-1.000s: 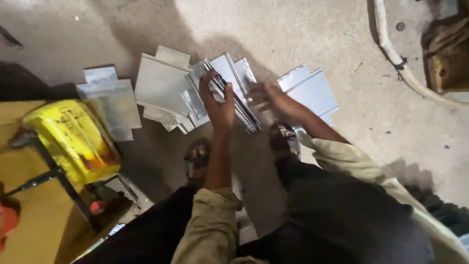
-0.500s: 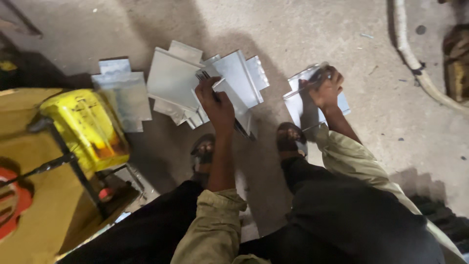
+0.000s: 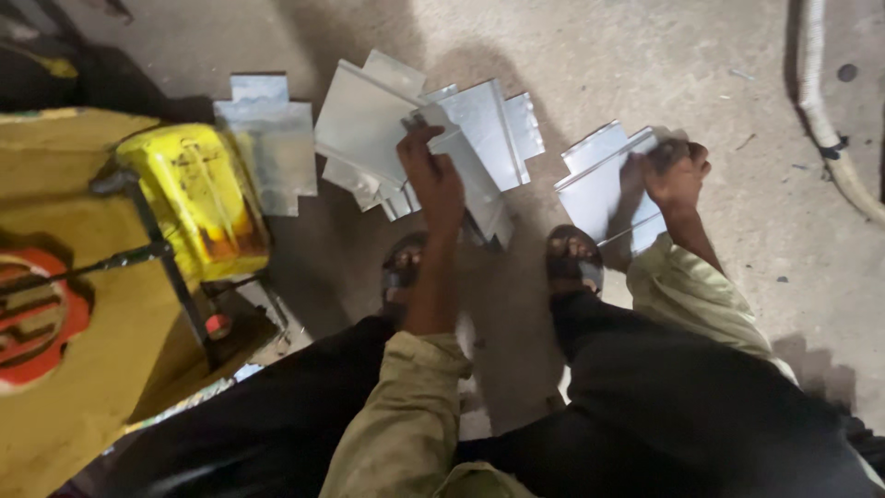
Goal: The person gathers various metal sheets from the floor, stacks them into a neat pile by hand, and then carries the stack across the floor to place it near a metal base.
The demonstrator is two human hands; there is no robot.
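I am crouched over a concrete floor with flat grey sheet-metal pieces spread in front of my feet. My left hand [image 3: 431, 180] grips the edge of a fanned stack of metal sheets [image 3: 479, 129] in the middle. My right hand [image 3: 678, 173] is closed on the top corner of a separate small pile of metal sheets [image 3: 599, 189] lying to the right. One more notched metal sheet [image 3: 272, 152] lies alone at the left. My two sandalled feet [image 3: 573, 260] stand just below the piles.
A yellow container [image 3: 198, 198] in a dark metal stand sits at the left on a yellow surface, with a red round object [image 3: 32, 318] at the far left. A thick pale hose [image 3: 830, 120] runs along the right side of the floor.
My right hand has moved from the middle stack out to the right and set its sheet on the right-hand pile. My left hand has stayed on the middle stack.
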